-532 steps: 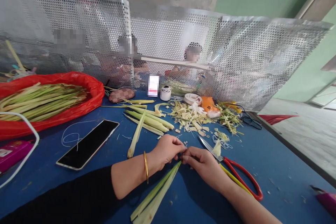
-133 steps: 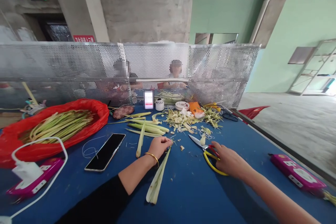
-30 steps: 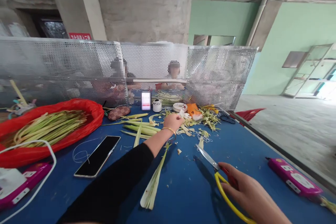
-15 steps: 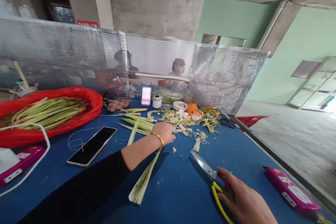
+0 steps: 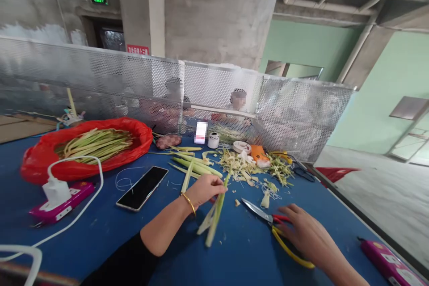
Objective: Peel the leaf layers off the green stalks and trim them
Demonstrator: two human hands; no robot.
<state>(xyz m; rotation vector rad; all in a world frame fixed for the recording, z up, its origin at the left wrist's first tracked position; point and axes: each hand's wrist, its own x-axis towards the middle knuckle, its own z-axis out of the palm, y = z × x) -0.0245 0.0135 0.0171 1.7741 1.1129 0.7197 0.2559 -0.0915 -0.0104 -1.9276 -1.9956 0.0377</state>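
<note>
My left hand [image 5: 208, 190] pinches a pale green plant stalk [image 5: 217, 219], split or folded into strips that hang toward the table. A gold bangle is on that wrist. Scissors [image 5: 257, 210] with red and yellow handles lie on the blue table [image 5: 248, 254], blades pointing away to the left. Over their handles rests my right hand [image 5: 306, 234], fingers stretched and loosely apart, not gripping them. Beyond my left hand lie more green stalks [image 5: 192, 165]. A heap of pale trimmings [image 5: 236, 163] spreads to their right.
A red bag [image 5: 36, 161] of cut stalks sits at left, near a dark phone [image 5: 142, 189] and a purple power strip [image 5: 63, 203] with a white cable. Another strip [image 5: 392, 261] is at right. A perforated metal screen [image 5: 214, 85] stands behind, with people beyond.
My left hand has lifted the stalk and turned it more upright. My right hand has loosened from the scissors, its fingers now stretched out. The view has shifted left and up.
</note>
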